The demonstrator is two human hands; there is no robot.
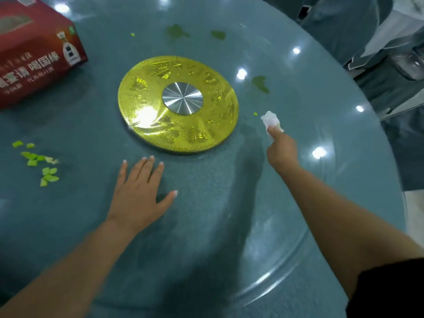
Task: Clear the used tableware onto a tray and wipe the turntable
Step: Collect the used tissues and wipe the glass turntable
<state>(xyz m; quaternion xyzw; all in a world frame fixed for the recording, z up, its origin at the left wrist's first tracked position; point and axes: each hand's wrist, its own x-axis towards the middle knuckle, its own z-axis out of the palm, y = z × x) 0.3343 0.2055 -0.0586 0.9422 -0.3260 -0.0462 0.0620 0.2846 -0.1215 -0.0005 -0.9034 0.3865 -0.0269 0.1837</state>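
The left hand (140, 193) lies flat with fingers spread on the glass turntable (206, 226), just below the gold disc (146, 88). The right hand (281, 150) pinches a white tissue (270, 119) right of the disc, beside a green scrap (255, 114). Green pieces (39, 164) lie left of it.

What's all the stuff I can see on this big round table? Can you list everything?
glass turntable: one, blue-grey, fills the view
gold disc: one, yellow-gold with a silver hub, at the turntable's centre
box: one, red with white print, far left
chopped vegetable bits: a cluster, light green, near left; two lone bits elsewhere
leaf scraps: three, dark green, far side and right
tissue: one, white, crumpled, right of the disc
chairs: number unclear, grey covers, beyond the far right rim
left hand: flat on the glass
right hand: pinching the tissue
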